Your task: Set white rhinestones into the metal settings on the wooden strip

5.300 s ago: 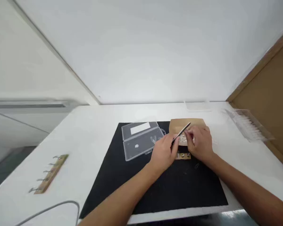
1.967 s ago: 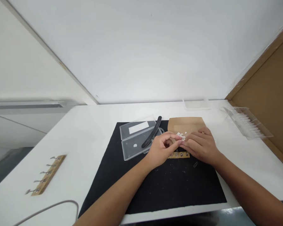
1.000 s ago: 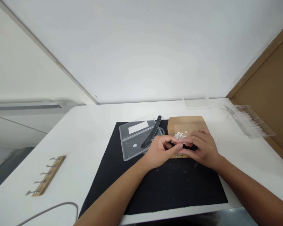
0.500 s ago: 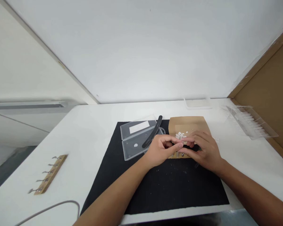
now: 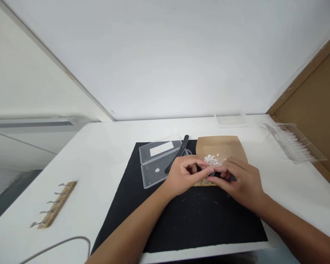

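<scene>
My left hand (image 5: 183, 175) and my right hand (image 5: 240, 180) meet at their fingertips above the black mat (image 5: 198, 220). Both are closed in a pinch; whatever small thing lies between the fingers is hidden. Just behind the fingertips, a heap of small white pieces (image 5: 211, 159) rests on a brown sheet (image 5: 222, 142). Beneath the hands, part of a wooden strip (image 5: 202, 184) with small metal fittings shows. A black curved nail file (image 5: 183, 145) lies across an open clear plastic case (image 5: 151, 176), its lower end close to my left hand.
At the left of the white table (image 5: 99, 154) lies a wooden strip with metal clips (image 5: 56, 206), near a grey cable (image 5: 68, 240). A clear box of white nail tips (image 5: 294, 143) sits at the right. Behind is a clear tray (image 5: 231, 121), before the wall.
My right hand has shifted slightly right and down, its fingers still near those of my left hand. The left hand has moved slightly left and covers more of the nail file.
</scene>
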A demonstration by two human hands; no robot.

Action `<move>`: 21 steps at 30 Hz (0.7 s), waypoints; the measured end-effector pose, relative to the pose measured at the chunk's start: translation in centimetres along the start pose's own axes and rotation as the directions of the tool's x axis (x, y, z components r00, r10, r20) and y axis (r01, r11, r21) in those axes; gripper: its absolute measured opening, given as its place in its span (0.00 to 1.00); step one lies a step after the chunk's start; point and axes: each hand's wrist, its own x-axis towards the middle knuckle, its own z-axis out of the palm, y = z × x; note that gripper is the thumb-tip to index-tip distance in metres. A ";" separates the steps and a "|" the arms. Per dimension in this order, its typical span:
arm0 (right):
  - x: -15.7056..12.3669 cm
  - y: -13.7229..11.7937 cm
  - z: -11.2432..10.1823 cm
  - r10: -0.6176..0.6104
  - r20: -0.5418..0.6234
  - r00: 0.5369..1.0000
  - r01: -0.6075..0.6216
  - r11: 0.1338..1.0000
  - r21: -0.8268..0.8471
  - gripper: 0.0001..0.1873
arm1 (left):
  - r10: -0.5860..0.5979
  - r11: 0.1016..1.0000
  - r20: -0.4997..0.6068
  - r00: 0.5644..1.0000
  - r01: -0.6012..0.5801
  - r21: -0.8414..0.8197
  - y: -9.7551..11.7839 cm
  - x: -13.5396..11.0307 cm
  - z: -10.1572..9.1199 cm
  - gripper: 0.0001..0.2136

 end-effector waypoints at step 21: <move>-2.1 -0.8 0.4 0.164 0.154 0.974 -0.136 0.974 -0.180 0.24 | 0.572 0.752 0.095 0.815 -0.567 0.335 -0.9 0.0 -1.2 0.29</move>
